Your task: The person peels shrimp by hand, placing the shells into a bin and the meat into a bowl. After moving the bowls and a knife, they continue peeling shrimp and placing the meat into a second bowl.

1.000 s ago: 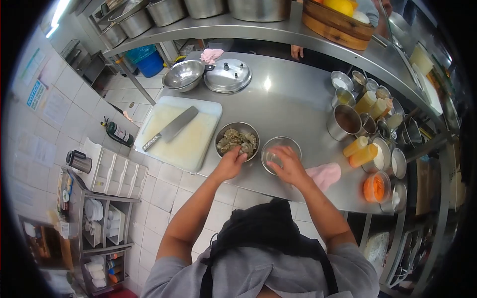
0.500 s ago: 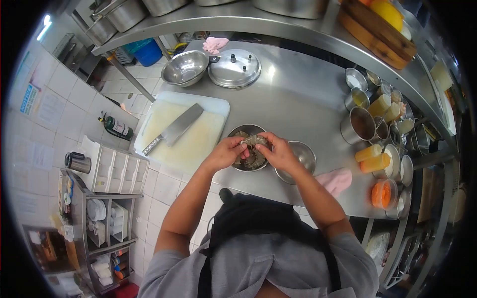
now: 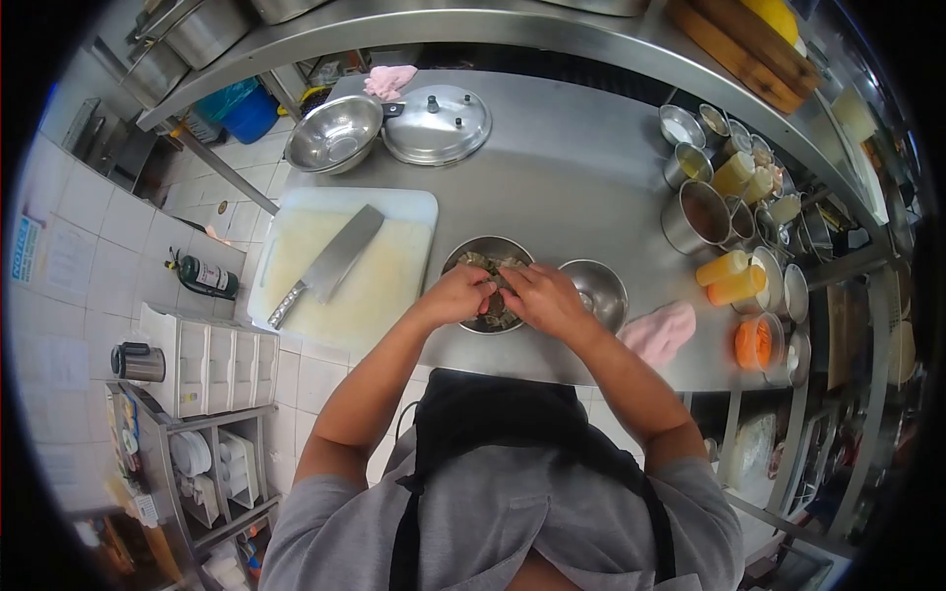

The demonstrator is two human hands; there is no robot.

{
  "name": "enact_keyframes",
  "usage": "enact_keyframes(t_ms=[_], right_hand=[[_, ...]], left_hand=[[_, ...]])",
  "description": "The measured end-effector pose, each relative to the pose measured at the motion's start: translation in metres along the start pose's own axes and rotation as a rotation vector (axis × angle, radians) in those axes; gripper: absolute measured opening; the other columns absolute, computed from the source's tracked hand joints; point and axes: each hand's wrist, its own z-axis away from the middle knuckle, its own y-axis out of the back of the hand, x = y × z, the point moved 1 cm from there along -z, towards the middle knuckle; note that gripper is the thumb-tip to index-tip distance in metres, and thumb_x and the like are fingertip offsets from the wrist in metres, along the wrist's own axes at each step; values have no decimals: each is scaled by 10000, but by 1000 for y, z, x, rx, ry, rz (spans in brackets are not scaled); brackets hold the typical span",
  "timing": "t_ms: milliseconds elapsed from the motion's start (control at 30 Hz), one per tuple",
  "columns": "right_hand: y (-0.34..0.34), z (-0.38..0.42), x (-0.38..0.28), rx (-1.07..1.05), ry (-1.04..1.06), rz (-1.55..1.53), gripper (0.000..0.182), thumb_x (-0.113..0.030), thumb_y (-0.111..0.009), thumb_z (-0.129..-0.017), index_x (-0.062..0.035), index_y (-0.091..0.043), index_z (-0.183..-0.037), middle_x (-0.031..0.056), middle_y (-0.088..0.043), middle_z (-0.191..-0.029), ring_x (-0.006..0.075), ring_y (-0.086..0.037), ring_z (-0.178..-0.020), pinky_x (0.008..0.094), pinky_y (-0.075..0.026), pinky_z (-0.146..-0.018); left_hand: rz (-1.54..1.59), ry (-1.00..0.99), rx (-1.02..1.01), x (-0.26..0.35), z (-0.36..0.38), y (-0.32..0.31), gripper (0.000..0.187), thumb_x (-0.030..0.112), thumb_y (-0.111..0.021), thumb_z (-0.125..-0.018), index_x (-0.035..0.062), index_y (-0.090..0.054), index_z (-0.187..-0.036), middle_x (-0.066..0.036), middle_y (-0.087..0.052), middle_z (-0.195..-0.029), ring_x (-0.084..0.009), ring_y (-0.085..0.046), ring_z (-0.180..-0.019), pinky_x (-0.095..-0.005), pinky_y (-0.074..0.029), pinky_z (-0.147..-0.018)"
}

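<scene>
A steel bowl (image 3: pixel 455 258) stands near the front edge of the steel table and holds a heap of grey-brown pieces that look like shrimp (image 3: pixel 501 317). Over its left side is my left hand (image 3: pixel 459 295), fingers bent and closed, the fingertips hiding whatever they grip. My right hand (image 3: pixel 540 297) reaches over the bowl's right side, also with bent fingers pressed together on something too small to make out. The fingertips of both hands nearly meet above the heap. An empty steel bowl (image 3: pixel 603 286) sits just right of my right hand.
Left lies a cleaver (image 3: pixel 345 254) on a white cutting board (image 3: pixel 419 212). Behind are a steel colander bowl (image 3: pixel 335 138), a pot lid (image 3: pixel 439 128) and a pink cloth (image 3: pixel 389 79). Another pink cloth (image 3: pixel 660 333), sauce bottles (image 3: pixel 737 286) and containers stand right; a shelf (image 3: pixel 394 28) overhangs.
The view has shifted, so the table's things appear further left. Both hands have lowered into the bowl; the piece held up between them before is now hidden by the fingers.
</scene>
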Motion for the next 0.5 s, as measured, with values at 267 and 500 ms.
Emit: enact_keyframes(t_ms=[267, 500], right_hand=[[-15, 8, -4, -122, 58, 117, 211, -193, -659, -868, 4, -644, -945, 134, -725, -811, 291, -735, -708, 403, -591, -607], [-25, 8, -7, -181, 134, 164, 127, -105, -604, -854, 7, -630, -908, 152, -727, -798, 294, -740, -678, 408, -586, -574]], left_hand=[[-301, -148, 199, -19, -4, -31, 260, 174, -563, -978, -39, -658, -864, -174, -691, -723, -275, -688, -666, -412, -531, -665], [-370, -152, 341, -24, 3, -44, 278, 155, -509, -930, -62, -670, -869, -231, -695, -727, -381, -712, -708, -480, -542, -714]])
